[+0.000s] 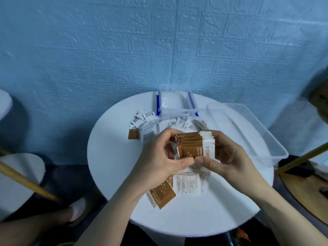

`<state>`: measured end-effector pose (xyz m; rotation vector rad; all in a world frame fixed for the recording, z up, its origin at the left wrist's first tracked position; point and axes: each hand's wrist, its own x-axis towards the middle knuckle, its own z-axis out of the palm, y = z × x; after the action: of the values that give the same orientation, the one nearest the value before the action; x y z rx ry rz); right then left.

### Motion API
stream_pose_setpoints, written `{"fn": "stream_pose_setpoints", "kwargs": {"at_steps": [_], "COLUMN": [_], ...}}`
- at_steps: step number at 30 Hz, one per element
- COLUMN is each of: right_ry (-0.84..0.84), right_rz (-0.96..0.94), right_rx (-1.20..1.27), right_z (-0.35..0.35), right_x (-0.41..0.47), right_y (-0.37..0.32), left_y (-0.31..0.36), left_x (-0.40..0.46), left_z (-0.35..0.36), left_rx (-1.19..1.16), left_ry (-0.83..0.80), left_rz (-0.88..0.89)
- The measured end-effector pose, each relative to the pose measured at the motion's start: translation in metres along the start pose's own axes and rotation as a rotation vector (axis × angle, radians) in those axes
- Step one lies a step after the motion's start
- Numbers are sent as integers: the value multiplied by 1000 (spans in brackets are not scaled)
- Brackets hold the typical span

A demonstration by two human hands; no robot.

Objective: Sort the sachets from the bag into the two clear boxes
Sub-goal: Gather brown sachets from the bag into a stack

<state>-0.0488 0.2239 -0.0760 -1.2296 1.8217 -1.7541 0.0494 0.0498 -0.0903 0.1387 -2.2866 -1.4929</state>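
Both hands hold one stack of brown-and-white sachets above the middle of the round white table. My left hand grips its left end, my right hand its right end, thumbs meeting under the front sachet. Loose brown and white sachets lie on the table just below my hands. More sachets are scattered behind, beside a small clear box with blue latches. A large clear box stands at the right.
A blue brick-pattern wall rises behind the table. Wooden poles cross the view at the lower left and right. A wooden round surface sits at the right, a white stool at the left. My foot is on the floor.
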Motion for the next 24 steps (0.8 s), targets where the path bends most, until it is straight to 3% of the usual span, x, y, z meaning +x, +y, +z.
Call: {"fn": "stream_pose_setpoints", "kwargs": {"at_steps": [7,9,11,13,18,24], "right_ry": [37,71,72,41,-106,-272], "right_rz": [-35,4,22,14,116,224], "right_rx": [-65,-190,-410,-629,-1021,-1191], "right_z": [-37,-52,-62,-66,-58,-39], "right_x": [83,117,154,191,270,327], "right_y": [-17,-14,-5,6,49,98], "left_y": [-9,-26,-46,-65,-93,-106], "left_x": [70,97,122,139,154,152], "left_z": [-29,-38,-40,-37,-36,-40], "left_rx": [37,226,530,664,475,383], "left_ry": [57,92,1,-123,-98,-135], "left_rz": [153,148,80,-26,-29,25]}}
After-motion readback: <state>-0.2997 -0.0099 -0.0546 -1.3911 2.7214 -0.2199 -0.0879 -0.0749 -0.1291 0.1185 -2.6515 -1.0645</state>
